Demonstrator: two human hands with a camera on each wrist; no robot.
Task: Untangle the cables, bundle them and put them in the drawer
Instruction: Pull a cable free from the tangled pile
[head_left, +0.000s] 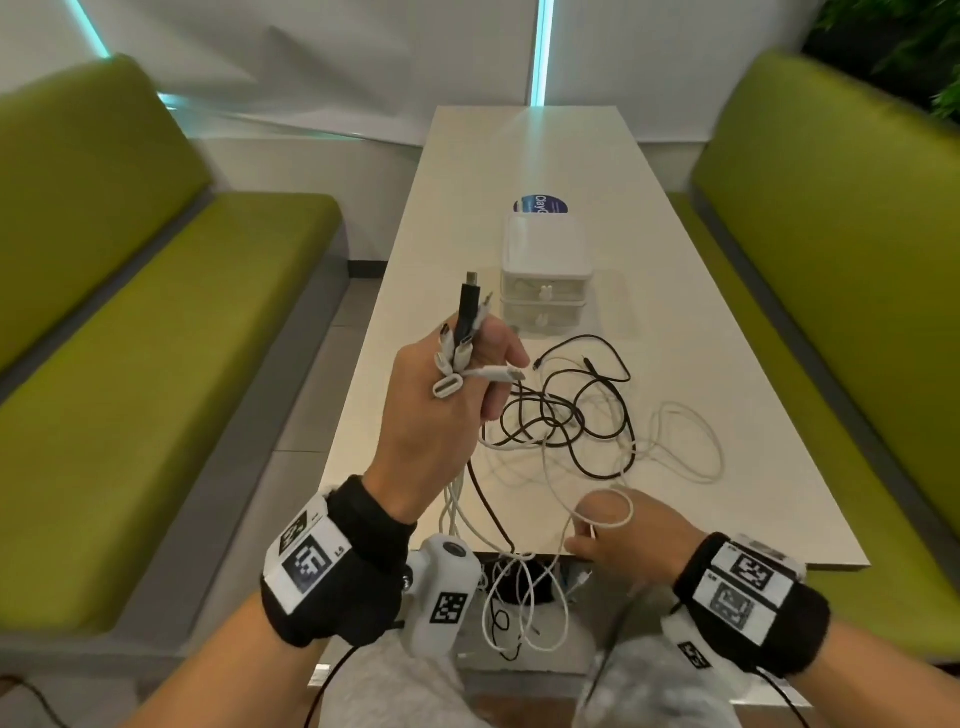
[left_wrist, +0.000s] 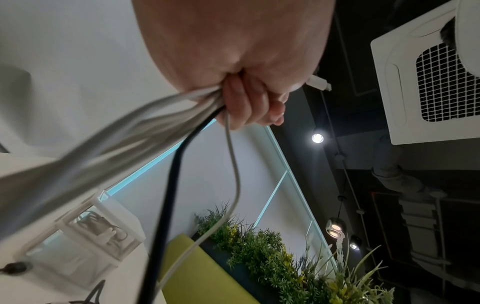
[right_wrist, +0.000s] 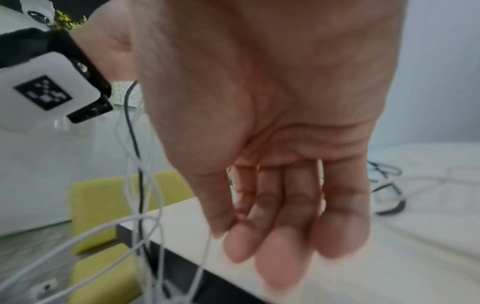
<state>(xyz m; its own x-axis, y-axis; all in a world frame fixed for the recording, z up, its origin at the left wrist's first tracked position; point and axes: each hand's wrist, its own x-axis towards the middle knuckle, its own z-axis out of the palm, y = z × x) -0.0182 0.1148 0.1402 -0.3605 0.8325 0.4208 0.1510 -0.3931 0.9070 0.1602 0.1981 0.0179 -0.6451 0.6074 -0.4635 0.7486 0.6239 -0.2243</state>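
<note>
My left hand is raised above the table and grips a bunch of cable ends: a black USB plug points up among several white connectors. In the left wrist view its curled fingers clamp white cables and one black cable, which hang down. My right hand is at the table's near edge, where thumb and forefinger pinch a thin white cable. A tangle of black and white cables lies on the table. Behind it stands a small white two-drawer unit, both drawers closed.
The long white table runs away from me, with green benches on both sides. Cable loops hang over the near edge toward my lap. A round blue sticker lies behind the drawers. Plants line the right bench's back.
</note>
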